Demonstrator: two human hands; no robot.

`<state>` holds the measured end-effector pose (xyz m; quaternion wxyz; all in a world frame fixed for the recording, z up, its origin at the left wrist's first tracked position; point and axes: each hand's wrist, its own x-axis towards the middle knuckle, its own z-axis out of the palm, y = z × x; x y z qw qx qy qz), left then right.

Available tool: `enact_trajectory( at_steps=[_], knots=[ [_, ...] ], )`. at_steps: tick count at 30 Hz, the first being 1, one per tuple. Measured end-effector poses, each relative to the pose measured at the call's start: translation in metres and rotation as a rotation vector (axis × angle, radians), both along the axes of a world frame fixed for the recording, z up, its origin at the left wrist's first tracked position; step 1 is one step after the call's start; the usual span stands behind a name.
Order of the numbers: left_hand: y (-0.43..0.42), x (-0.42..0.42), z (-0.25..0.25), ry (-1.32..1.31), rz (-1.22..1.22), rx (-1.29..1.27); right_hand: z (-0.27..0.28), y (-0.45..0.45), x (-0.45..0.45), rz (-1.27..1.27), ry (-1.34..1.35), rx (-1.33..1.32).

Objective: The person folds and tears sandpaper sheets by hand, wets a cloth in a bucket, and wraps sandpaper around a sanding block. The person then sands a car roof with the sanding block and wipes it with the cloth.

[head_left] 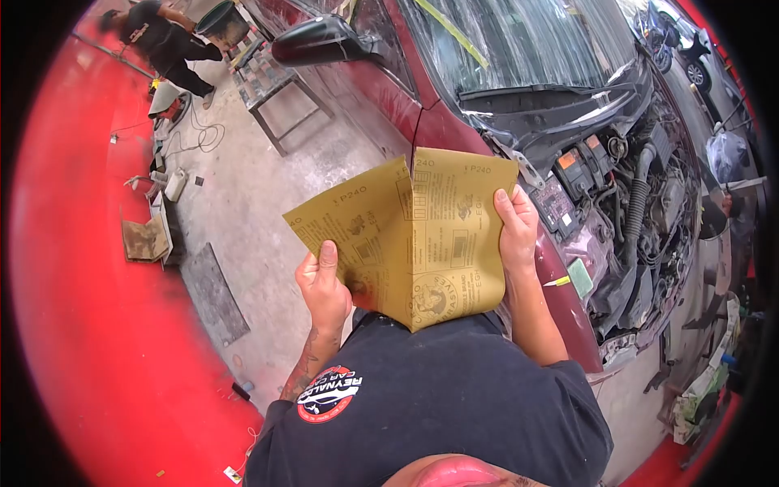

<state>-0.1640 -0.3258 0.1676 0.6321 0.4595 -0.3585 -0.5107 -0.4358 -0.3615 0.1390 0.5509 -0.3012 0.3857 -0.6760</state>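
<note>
A tan sheet of sandpaper [454,243], printed P240 on its back, spans the space in front of my chest. My left hand [324,288] pinches its left edge, thumb on top. At the opposite edge, my right hand [517,227] grips it with the thumb on the printed side and the other fingers mostly hidden behind. A crease runs down the middle of the sheet, and a short split shows at its upper end. The two halves tilt toward each other along this line.
A dark red car [454,130] with plastic over its windshield and an exposed engine bay [625,211] stands ahead and right. A green block [580,277] rests by the fender. A metal-framed stand [284,101] and another person [154,40] are at upper left.
</note>
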Motion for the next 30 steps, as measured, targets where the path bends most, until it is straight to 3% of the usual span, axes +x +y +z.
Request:
enact_trajectory(
  at_steps=[15,17,18,20,23,26,30],
  knots=[
    [-0.003,0.006,0.011,0.076,0.040,-0.016,0.000,-0.001,-0.014,-0.027,-0.072,0.069],
    [-0.008,0.019,0.019,0.128,-0.210,0.101,0.002,0.000,-0.016,0.089,-0.166,0.078],
    [-0.007,0.023,0.022,0.127,-0.209,0.102,0.006,0.003,-0.016,0.090,-0.166,0.079],
    [-0.007,0.031,0.026,0.041,-0.361,0.200,0.013,0.015,-0.015,0.335,-0.032,0.108],
    [-0.006,0.043,0.008,0.235,-0.453,0.244,0.014,0.028,-0.011,0.333,-0.122,0.180],
    [0.004,0.042,-0.007,0.119,-0.524,0.311,0.003,0.034,-0.008,0.359,-0.175,0.226],
    [0.003,0.030,0.005,0.188,-0.292,0.285,0.001,0.040,-0.007,0.231,-0.082,0.257]
  ],
)
